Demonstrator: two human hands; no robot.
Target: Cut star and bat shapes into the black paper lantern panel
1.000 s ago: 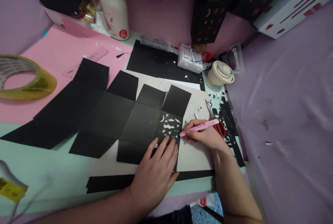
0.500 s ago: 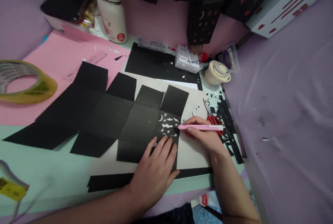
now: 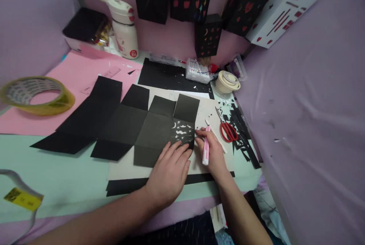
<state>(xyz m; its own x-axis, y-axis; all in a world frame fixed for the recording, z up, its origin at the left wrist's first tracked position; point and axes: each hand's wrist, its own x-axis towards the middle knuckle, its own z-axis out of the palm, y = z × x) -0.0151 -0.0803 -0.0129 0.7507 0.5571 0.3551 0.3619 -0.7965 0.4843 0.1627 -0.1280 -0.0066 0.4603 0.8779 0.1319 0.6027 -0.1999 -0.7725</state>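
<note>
A black card box net (image 3: 155, 129) lies unfolded, with flaps along its far and near sides. Small moon, star and cloud shapes (image 3: 180, 132) are cut through its rightmost panel and show white. My left hand (image 3: 168, 174) rests on the near part of that panel, fingers stretched out and palm down. In my right hand (image 3: 215, 159) is a pink pen-shaped craft knife (image 3: 205, 146), its white end pointing towards me. The right fingertips are by the panel's right edge; the knife's tip is hard to make out.
Red-handled scissors (image 3: 228, 131) and black paper scraps (image 3: 242, 135) lie at the right. A thin white stick (image 3: 219, 140) is beside my right hand. A tape roll (image 3: 67, 100) appears at the left. Markers (image 3: 198, 71), a lidded tub (image 3: 226, 81) and a bottle (image 3: 125, 34) stand behind.
My right hand has drawn the craft knife off the cut-outs and turned it from sideways to pointing its back end towards me. My left hand stays on the card. The head view has shifted.
</note>
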